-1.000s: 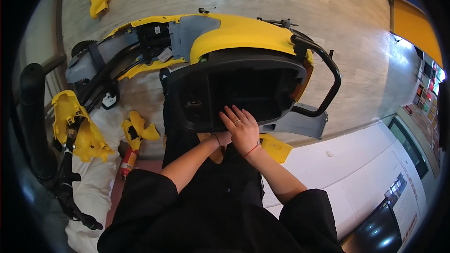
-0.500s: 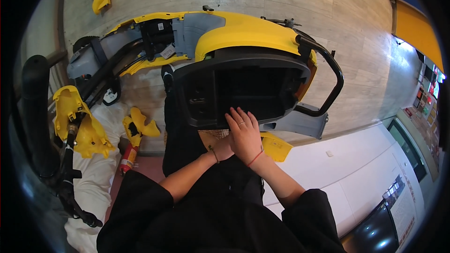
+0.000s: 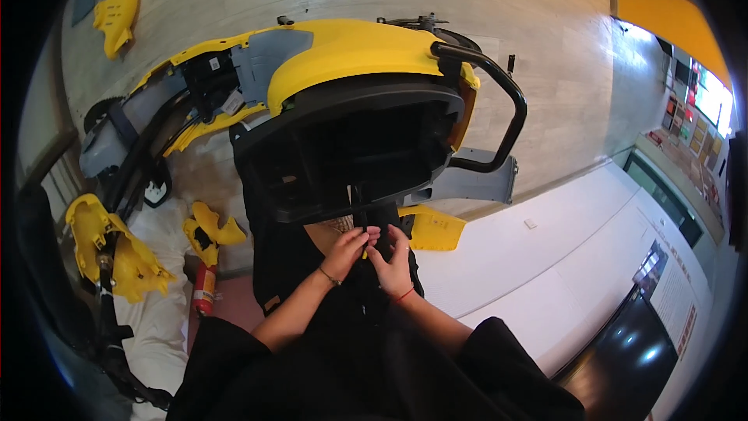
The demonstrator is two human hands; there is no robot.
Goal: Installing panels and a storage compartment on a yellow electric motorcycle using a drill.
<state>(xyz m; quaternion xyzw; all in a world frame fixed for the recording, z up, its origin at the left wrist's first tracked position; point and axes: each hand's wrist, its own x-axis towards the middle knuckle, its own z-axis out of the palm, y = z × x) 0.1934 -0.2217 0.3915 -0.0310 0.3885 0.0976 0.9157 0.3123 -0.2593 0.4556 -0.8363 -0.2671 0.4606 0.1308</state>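
Note:
A screwdriver (image 3: pixel 359 218) with a black handle and a small yellow end stands roughly upright in front of me, its shaft pointing toward the black storage bucket (image 3: pixel 290 204) of a yellow scooter. My left hand (image 3: pixel 343 256) is closed around the handle's lower part. Beside it my right hand (image 3: pixel 394 268) has its thumb and fingers apart, close to the yellow end; whether the thumb touches it I cannot tell. The bucket's inside is dark. Behind it the yellow scooter body (image 3: pixel 354 48) lies on its side, with a black grab rail (image 3: pixel 516 101) at the right.
Loose yellow panels lie about: one at far left (image 3: pixel 117 15), one by a fire extinguisher (image 3: pixel 204 290), one against the white wall unit (image 3: pixel 439 230). A yellow cover (image 3: pixel 117 253) hangs on a black bar at left. A dark screen (image 3: pixel 623 347) stands lower right.
My right hand has come off the bucket's rim and drawn back beside my left hand. The screwdriver now shows between them. The view has shifted, so the scooter sits further left.

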